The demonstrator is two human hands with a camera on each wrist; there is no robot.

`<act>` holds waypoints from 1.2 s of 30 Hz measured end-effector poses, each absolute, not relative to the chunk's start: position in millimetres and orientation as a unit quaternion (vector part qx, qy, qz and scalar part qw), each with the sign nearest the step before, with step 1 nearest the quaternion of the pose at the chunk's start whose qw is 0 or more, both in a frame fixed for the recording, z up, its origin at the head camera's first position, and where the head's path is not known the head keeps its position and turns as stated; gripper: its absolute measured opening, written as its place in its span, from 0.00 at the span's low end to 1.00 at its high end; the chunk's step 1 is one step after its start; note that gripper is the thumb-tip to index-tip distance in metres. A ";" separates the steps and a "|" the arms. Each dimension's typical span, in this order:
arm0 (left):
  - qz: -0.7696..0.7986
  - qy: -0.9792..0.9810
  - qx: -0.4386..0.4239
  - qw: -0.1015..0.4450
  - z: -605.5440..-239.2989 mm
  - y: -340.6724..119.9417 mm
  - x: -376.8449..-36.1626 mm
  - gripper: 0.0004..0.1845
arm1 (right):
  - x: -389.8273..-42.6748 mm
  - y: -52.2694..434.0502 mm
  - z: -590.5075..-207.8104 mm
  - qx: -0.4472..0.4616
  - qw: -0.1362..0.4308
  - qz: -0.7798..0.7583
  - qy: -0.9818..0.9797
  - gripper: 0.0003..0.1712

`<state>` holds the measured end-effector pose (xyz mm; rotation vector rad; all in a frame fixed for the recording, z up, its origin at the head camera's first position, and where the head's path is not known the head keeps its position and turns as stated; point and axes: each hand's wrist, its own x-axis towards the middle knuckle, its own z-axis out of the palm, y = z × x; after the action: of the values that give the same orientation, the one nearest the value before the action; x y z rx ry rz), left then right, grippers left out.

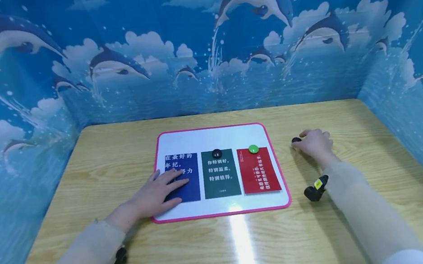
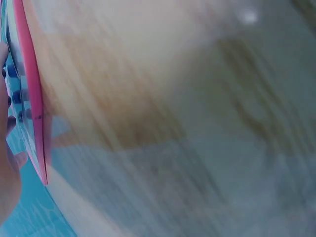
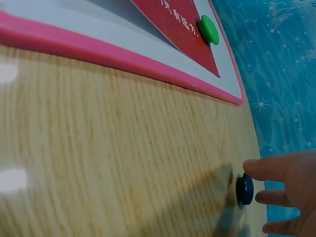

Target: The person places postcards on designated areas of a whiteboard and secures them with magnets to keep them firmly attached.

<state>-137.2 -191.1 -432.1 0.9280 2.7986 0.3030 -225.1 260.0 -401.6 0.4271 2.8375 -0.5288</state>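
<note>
My left hand (image 1: 158,194) rests with spread fingers on a blue card (image 1: 193,194) with white writing, at the left of a pink-edged whiteboard (image 1: 212,138). It covers part of that card. My right hand (image 1: 317,145) is at a round black magnet (image 3: 245,190) on the table, right of the board. In the right wrist view the thumb tip meets the magnet's edge, while the other fingers are extended just beside it. On the board, a second black magnet (image 1: 216,153) sits atop a green card (image 1: 221,185), and a green magnet (image 1: 253,149) atop a red card (image 1: 260,175).
The board lies on a wood-grain table (image 1: 196,253). Blue dolphin-print curtains (image 1: 205,87) enclose its back and sides. Black wrist devices are on the right sleeve (image 1: 316,189) and the left sleeve (image 1: 118,261). A bright reflection streaks the table in front of the board.
</note>
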 end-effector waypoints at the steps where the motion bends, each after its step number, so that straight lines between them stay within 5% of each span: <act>1: 0.103 0.940 0.312 0.087 -430.8 -191.2 -137.0 0.30 | -225.3 259.8 -402.4 0.146 0.111 -0.179 0.967 0.33; 36: 0.082 0.938 0.324 0.089 -424.9 -189.8 -132.6 0.26 | -228.5 258.1 -412.3 0.129 0.050 -0.162 0.977 0.26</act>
<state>-132.6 -189.8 -424.9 0.9636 2.7922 0.2444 -228.5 258.1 -412.3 0.3931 2.9758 -0.4935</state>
